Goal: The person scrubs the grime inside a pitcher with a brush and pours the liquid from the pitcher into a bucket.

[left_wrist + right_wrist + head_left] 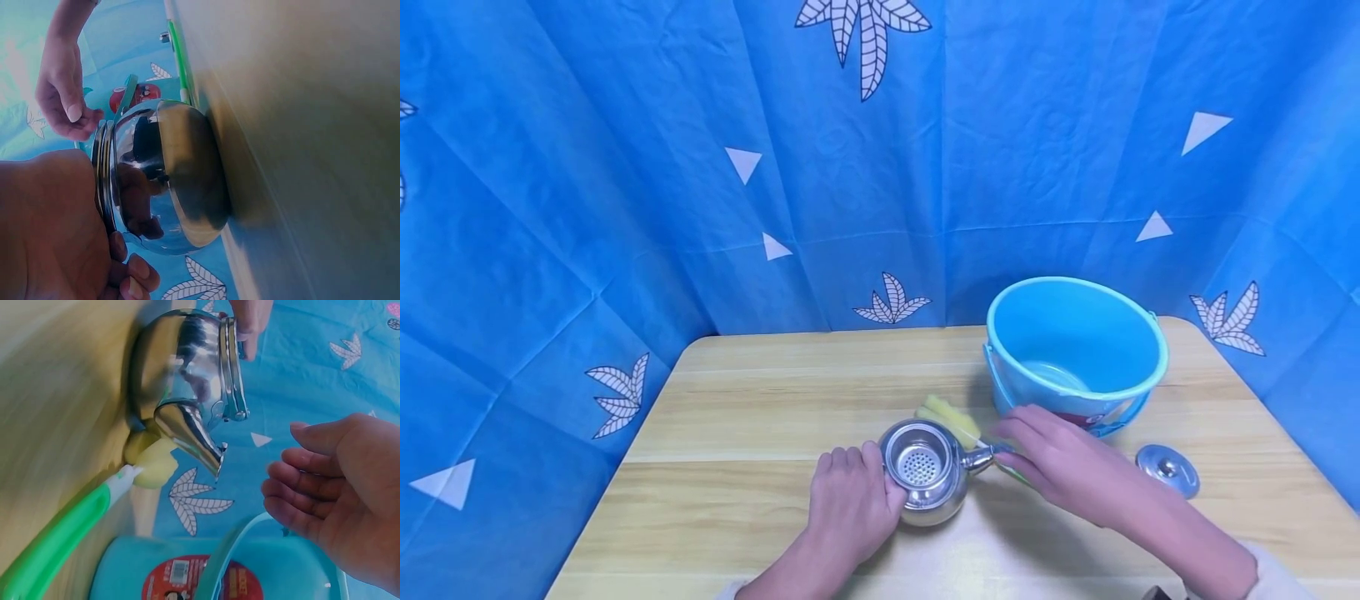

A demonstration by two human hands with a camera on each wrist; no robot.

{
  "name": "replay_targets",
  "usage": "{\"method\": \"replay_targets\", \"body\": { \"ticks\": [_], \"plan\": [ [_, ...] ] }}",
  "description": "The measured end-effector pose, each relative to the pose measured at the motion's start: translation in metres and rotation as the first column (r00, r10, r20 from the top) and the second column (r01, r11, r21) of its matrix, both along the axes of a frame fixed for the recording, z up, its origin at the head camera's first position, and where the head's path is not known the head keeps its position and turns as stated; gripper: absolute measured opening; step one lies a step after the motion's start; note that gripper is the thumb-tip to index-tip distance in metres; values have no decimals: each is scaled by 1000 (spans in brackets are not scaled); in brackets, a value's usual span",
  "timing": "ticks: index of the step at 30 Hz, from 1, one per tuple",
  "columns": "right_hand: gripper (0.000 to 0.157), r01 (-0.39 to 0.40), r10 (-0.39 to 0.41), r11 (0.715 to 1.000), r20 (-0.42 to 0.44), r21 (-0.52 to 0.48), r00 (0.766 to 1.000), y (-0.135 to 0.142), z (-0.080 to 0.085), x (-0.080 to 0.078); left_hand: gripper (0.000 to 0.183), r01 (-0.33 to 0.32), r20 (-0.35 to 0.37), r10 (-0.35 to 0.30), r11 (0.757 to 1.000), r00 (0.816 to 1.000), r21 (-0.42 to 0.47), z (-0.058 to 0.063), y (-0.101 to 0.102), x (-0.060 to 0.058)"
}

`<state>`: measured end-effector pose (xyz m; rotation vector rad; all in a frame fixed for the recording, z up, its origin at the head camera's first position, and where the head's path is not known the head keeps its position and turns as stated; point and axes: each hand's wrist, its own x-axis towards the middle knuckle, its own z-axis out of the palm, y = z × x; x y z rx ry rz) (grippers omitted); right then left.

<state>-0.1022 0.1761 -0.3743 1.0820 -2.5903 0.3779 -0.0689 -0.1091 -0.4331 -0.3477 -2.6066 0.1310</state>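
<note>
A shiny steel teapot (934,510) stands on the table, a perforated strainer (919,465) in its uncovered mouth. My left hand (853,500) grips it on the left side, fingers curled and thumb at the rim. The spout (190,436) points right, toward my right hand (340,487). That hand's fingers are loosely bent with nothing in them, and the right wrist view shows a gap between them and the spout. Behind the spout lies a sponge brush with a yellow head (951,421) and a green handle (59,547), partly covered by my right hand in the head view.
A light blue bucket (1075,333) with a handle and a red label stands at the back right. The round steel lid (1168,469) lies on the wooden table (745,417), to the right of my right hand. Blue patterned cloth (865,183) hangs around the table.
</note>
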Motion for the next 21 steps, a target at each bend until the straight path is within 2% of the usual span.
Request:
{"method": "replay_targets", "body": {
  "ticks": [7, 16, 21],
  "plan": [
    [35, -56, 54, 998, -73, -17, 996, -12, 0, -5, 27, -8, 28, 8, 1000, 1000, -1, -1, 0, 0],
    [31, -79, 79, 997, 6, 5, 997, -27, 2, -13, 26, 7, -4, -7, 1000, 1000, 0, -1, -1, -1],
    [34, -77, 77, 997, 10, 16, 997, -36, 1, -18, 27, 6, 4, -6, 1000, 1000, 0, -1, -1, -1]
  ]
}}
